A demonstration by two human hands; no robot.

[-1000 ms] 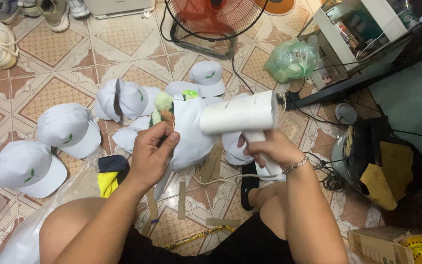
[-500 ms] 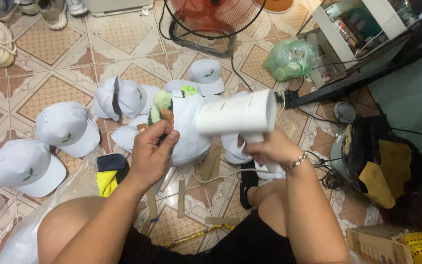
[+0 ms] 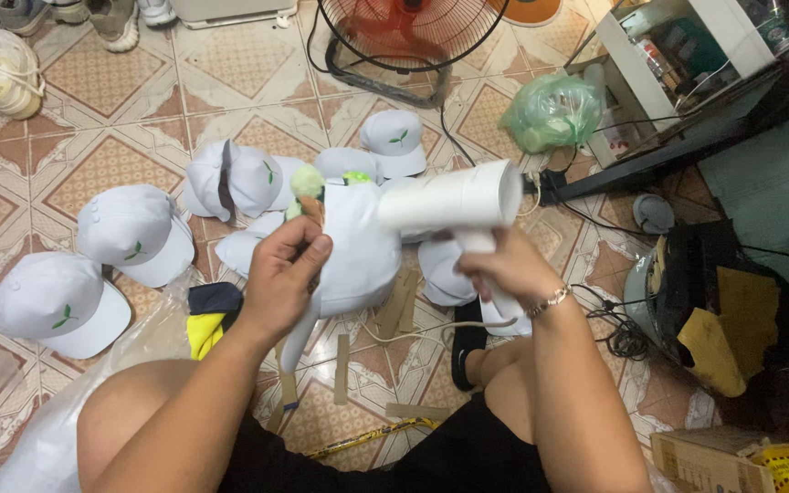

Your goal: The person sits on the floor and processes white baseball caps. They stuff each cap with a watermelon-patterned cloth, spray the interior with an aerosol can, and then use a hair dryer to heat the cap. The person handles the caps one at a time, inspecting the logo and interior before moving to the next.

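Left hand (image 3: pixel 283 274) pinches white cap (image 3: pixel 351 245) at centre frame, fingers pressed on fabric. Right hand (image 3: pixel 497 267) wraps dryer (image 3: pixel 457 203) grip at 3 o'clock. Keep nozzle aimed at crown, cap taut.

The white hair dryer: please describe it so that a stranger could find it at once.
Start from the red fan at top centre and come down. The white hair dryer is in the right hand, beside the held cap. It alone is tube-shaped.
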